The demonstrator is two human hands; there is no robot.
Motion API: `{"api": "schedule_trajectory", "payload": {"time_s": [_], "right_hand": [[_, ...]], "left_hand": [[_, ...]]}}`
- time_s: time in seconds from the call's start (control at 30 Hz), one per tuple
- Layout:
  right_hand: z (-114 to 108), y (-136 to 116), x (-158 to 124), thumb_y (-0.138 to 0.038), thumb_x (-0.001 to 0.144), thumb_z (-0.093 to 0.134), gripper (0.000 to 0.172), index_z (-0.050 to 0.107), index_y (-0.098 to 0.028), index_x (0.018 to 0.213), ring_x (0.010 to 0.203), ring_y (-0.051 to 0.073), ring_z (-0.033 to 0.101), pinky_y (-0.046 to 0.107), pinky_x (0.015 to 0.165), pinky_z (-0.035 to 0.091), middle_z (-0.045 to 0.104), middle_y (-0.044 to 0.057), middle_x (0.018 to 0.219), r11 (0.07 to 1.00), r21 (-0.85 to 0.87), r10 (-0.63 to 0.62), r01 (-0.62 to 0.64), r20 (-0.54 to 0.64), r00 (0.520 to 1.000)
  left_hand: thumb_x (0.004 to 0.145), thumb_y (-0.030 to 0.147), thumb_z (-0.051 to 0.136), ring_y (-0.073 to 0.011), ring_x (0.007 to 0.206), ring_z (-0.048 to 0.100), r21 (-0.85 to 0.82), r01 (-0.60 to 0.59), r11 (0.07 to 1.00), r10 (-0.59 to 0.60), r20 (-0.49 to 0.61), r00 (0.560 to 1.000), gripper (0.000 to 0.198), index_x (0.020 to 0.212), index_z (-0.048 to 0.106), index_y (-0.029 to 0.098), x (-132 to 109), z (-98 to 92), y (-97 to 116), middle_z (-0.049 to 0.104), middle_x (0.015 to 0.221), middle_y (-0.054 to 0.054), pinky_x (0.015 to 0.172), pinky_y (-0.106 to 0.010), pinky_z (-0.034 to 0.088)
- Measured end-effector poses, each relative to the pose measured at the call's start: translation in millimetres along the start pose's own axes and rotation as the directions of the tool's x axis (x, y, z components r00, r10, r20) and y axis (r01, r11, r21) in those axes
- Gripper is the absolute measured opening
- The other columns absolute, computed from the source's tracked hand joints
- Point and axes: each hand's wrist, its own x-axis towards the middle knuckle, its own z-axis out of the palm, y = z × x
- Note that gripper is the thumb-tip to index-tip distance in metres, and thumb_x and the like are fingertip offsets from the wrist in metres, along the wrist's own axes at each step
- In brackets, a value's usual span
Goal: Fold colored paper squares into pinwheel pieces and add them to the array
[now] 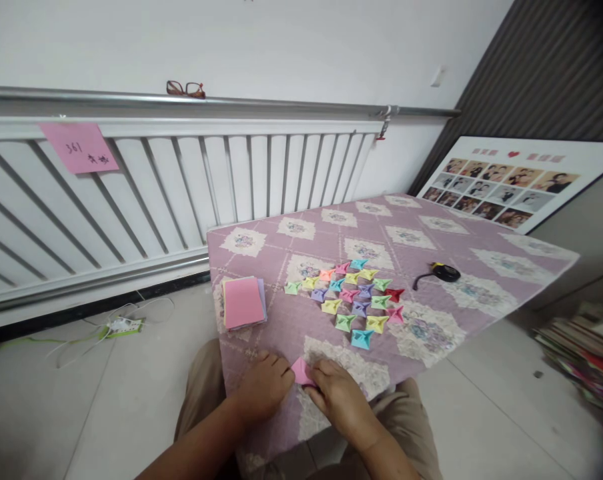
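My left hand (264, 388), fingers curled over the floral tablecloth (289, 333), is set against the left side of a folded pink paper (300, 371); whether it grips, I cannot tell. The paper lies between my hands. My right hand (342, 399) pinches its right side, thumb below fingers. Beyond, left to right: a stack of coloured sheets (244, 303), pink uppermost; rows of small folded paper pieces (349, 295); a black tape measure (446, 273)

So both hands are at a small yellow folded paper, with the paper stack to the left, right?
Not yellow: the head view shows a pink folded paper at the left hand and right hand. The paper stack is to the left.
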Motion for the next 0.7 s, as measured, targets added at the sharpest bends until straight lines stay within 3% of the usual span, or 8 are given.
{"api": "schedule_trajectory", "payload": {"time_s": [0.1,0.37,0.43,0.5,0.6,0.7], "right_hand": [[1.5,-0.9,-0.5,-0.016,0.076,0.070,0.013,0.065,-0.020,0.087,0.081,0.021,0.059,0.031,0.073,0.048,0.063,0.004,0.084,0.999,-0.041,0.004,-0.004,-0.007,1.000],[14.6,-0.4,-3.2,-0.013,0.085,0.057,0.010,0.064,-0.019,0.084,0.078,0.021,0.058,0.032,0.072,0.046,0.061,0.005,0.079,0.997,-0.074,0.010,-0.017,-0.088,0.996],[14.2,0.3,-2.9,-0.013,0.086,0.054,0.012,0.064,-0.019,0.082,0.076,0.021,0.058,0.032,0.071,0.046,0.061,0.005,0.078,0.998,-0.055,0.021,-0.026,-0.100,0.995],[10.5,0.3,-1.7,-0.015,0.089,0.050,0.015,0.063,-0.019,0.081,0.076,0.021,0.058,0.032,0.071,0.046,0.061,0.005,0.078,0.999,-0.035,0.027,-0.032,-0.111,0.993],[-1.0,-2.4,1.2,-0.022,0.092,0.045,0.021,0.062,-0.020,0.081,0.077,0.020,0.057,0.030,0.071,0.044,0.061,0.005,0.080,0.979,0.180,0.119,-0.097,-0.117,0.986],[-12.8,-7.1,4.0,-0.031,0.090,0.048,0.023,0.061,-0.021,0.074,0.070,0.018,0.054,0.028,0.066,0.041,0.057,0.002,0.071,0.773,0.572,0.327,-0.273,0.009,0.945]], "left_hand": [[0.095,0.028,0.045,-0.0222,0.090,0.054,-0.012,0.008,1.000,-0.008,0.007,1.000,0.015,0.096,0.058,0.019,2.1,-2.6,-1.2,0.061,0.098,-0.005,0.082,-0.040,0.038],[0.095,0.026,0.046,-0.0224,0.097,0.053,-0.125,0.094,0.988,-0.100,-0.045,0.994,0.015,0.100,0.058,0.021,1.3,-5.2,-0.6,0.062,0.104,-0.004,0.087,-0.039,0.036],[0.093,0.025,0.050,-0.0235,0.099,0.052,-0.285,0.136,0.949,-0.159,-0.061,0.985,0.013,0.099,0.060,0.021,0.6,-6.6,-0.3,0.062,0.105,-0.004,0.090,-0.041,0.034],[0.091,0.021,0.050,-0.0237,0.100,0.052,-0.498,0.179,0.848,-0.244,-0.068,0.967,0.013,0.095,0.063,0.020,0.3,-10.4,-0.3,0.063,0.103,-0.005,0.092,-0.041,0.032],[0.089,0.017,0.047,-0.0206,0.094,0.053,-0.670,0.214,0.711,-0.334,-0.053,0.941,0.017,0.090,0.064,0.019,1.6,-18.2,-2.0,0.063,0.096,-0.004,0.088,-0.036,0.035],[0.086,0.021,0.048,-0.0161,0.075,0.054,-0.768,0.251,0.589,-0.379,0.012,0.925,0.015,0.081,0.062,0.017,5.4,-21.4,-7.0,0.061,0.078,0.000,0.069,-0.028,0.039]]}}
